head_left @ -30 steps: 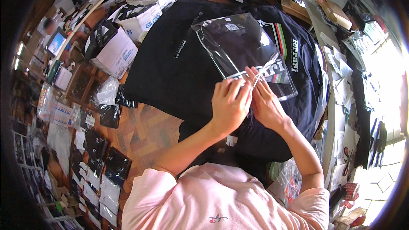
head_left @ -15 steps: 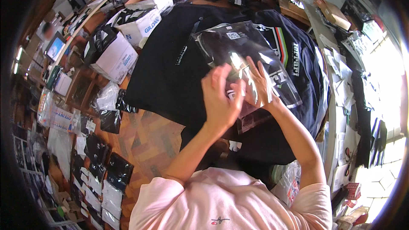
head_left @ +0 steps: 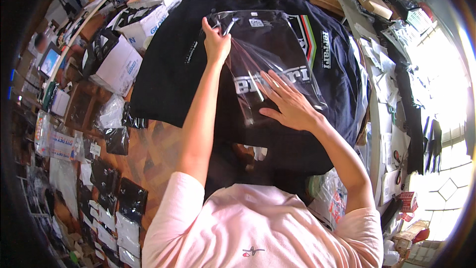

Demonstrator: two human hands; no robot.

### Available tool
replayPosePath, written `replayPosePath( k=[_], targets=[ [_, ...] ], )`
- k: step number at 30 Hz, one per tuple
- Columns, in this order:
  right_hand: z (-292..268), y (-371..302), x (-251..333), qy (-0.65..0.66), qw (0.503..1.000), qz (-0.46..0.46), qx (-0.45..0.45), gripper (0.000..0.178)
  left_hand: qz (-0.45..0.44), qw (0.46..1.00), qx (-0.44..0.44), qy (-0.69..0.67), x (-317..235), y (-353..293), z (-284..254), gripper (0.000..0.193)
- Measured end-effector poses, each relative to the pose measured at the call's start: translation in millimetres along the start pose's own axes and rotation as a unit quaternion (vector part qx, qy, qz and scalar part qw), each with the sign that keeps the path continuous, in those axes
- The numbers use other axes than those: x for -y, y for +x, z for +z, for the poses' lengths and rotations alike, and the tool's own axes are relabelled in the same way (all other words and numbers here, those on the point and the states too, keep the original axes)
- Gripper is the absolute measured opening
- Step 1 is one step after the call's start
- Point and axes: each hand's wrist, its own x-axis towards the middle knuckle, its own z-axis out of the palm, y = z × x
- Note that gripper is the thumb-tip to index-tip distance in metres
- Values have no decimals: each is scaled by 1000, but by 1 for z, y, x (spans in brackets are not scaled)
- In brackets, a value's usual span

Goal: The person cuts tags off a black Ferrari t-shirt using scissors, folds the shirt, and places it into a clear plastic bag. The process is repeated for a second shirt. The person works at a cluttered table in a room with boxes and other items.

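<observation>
A clear plastic bag (head_left: 255, 54) with a folded black garment in it lies on a large black cloth surface (head_left: 163, 79). White lettering and a small pale label show through the film. At the far left corner of the bag, my left hand (head_left: 216, 43) pinches the plastic, which is drawn into creases running toward it. My right hand (head_left: 290, 103) lies flat on the near right part of the bag, fingers outstretched over the lettering. Beside the bag, a striped print in red, green and white (head_left: 308, 37) shows on black fabric.
White cartons (head_left: 119, 67) of dark packets stand at the left. Packed garments (head_left: 133, 198) lie on the wooden floor (head_left: 161, 149) at the near left. On the right runs a long bench with papers (head_left: 384, 82) and scissors (head_left: 397, 157), beside a bright window.
My left hand has moved away from my right to the bag's far left corner. My right hand has come down flat on the bag, which now lies smoother, its lettering plainer.
</observation>
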Motion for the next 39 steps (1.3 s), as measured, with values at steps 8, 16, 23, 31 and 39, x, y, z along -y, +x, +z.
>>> replayPosePath(
  k=[8, 16, 23, 31, 39],
  targets=[
    [-66, -99, 5, 215, 954, 200, -67, 22, 203, 979, -6, 25, 10, -108, -54, 16],
    [-11, -37, 73, 240, 938, 130, -214, 12, -242, 938, 190, -161, 9, -208, -79, 19],
    [33, 6, 96, 234, 943, 137, -194, 10, -241, 926, 177, -229, 8, -205, -78, 17],
    [38, 5, 96, 145, 964, 96, -202, 15, -185, 952, 172, -173, 18, -205, -73, 17],
    [42, 6, 94, 166, 968, 77, -172, 18, -193, 948, 142, -212, 16, -205, -73, 16]
  ],
)
